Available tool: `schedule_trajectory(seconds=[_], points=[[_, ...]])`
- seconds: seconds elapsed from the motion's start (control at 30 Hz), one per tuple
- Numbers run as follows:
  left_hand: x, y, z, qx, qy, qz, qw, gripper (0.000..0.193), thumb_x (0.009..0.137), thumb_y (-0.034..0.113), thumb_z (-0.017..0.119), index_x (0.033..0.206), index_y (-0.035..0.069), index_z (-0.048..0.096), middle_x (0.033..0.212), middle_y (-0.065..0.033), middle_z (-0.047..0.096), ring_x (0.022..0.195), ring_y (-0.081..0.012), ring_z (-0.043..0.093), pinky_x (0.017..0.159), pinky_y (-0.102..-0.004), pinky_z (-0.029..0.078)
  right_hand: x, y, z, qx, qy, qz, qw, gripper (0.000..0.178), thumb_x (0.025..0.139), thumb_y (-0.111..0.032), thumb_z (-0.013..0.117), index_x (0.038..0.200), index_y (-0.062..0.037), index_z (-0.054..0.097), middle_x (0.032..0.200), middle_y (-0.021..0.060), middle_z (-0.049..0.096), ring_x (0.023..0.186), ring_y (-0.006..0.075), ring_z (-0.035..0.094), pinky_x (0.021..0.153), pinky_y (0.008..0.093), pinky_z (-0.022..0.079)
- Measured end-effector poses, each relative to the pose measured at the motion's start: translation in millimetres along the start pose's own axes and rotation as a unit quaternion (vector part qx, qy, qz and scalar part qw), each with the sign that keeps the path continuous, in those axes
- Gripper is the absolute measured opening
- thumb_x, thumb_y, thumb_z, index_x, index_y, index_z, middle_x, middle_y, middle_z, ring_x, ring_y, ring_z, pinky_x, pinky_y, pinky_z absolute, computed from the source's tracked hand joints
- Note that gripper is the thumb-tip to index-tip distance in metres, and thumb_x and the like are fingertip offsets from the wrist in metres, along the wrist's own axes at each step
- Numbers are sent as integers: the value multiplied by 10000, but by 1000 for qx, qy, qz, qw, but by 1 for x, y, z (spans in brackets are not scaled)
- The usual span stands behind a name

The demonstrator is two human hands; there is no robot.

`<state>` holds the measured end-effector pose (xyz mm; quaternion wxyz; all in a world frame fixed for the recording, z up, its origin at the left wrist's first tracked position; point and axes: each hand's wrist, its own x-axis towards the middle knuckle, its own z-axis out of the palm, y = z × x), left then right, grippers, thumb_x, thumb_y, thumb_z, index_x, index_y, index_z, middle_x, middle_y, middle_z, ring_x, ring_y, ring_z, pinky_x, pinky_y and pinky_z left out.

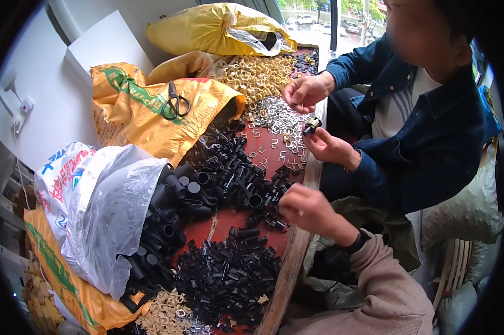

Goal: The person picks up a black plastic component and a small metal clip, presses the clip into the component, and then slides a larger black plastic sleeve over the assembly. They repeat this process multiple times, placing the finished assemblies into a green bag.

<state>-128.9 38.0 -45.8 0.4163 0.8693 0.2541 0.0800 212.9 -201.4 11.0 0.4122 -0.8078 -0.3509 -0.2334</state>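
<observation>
My right hand, in a beige sleeve with a dark wristband, reaches over the wooden table edge. Its fingers are curled at the border of a pile of black plastic clip parts. Whatever is between the fingertips is hidden. My left hand is out of view. Nearest to me lies a heap of small black plastic pieces. Across from it, a co-worker in a blue jacket holds a small black-and-gold part in one hand and pinches a tiny dark piece with the other.
Gold-coloured rings and silver metal loops cover the far table. Black tubes spill from a white sack. Black-handled scissors rest on an orange sack. A yellow sack stands behind. Tan pieces lie at the near end.
</observation>
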Motion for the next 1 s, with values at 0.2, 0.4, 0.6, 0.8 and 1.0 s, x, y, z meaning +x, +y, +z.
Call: schedule_trajectory(seconds=[0.2, 0.4, 0.6, 0.8, 1.0], points=[[2, 0, -1, -2, -25, -9, 1000, 199, 766, 228, 602, 852, 54, 562, 721, -95, 574, 642, -196, 530, 623, -299, 437, 14, 18, -11, 62, 97, 194, 974, 370, 703, -19, 590, 1057, -21, 482, 677, 33, 509, 553, 83, 490, 505, 205, 395], [4, -2, 0, 6, -54, -50, 997, 193, 762, 226, 607, 860, 65, 563, 750, -100, 581, 674, -202, 531, 651, -309, 432, 20, 37, -19, 13, 127, 206, 970, 335, 716, -15, 560, 1046, -24, 508, 671, 46, 515, 579, 120, 515, 556, 227, 403], [4, 16, -6, 29, -33, -61, 997, 196, 758, 226, 611, 854, 62, 564, 759, -99, 580, 682, -199, 528, 658, -306, 428, 38, 77, -53, -238, 169, 164, 942, 227, 686, -70, 588, 912, -61, 596, 734, 75, 520, 684, 209, 518, 658, 285, 399], [7, 3, -2, 2, -42, -3, 999, 192, 751, 208, 620, 847, 50, 564, 740, -92, 573, 655, -196, 524, 644, -297, 431, 36, 106, -63, -332, 140, 108, 927, 209, 667, -116, 596, 871, -77, 618, 810, 84, 509, 757, 227, 492, 671, 325, 392], [4, 0, -3, -10, -45, -61, 997, 192, 743, 196, 627, 860, 58, 565, 754, -80, 578, 651, -199, 522, 641, -290, 435, 36, 114, -55, -351, 164, 162, 907, 229, 632, -113, 620, 858, -137, 642, 901, 62, 502, 844, 231, 465, 716, 377, 360]])
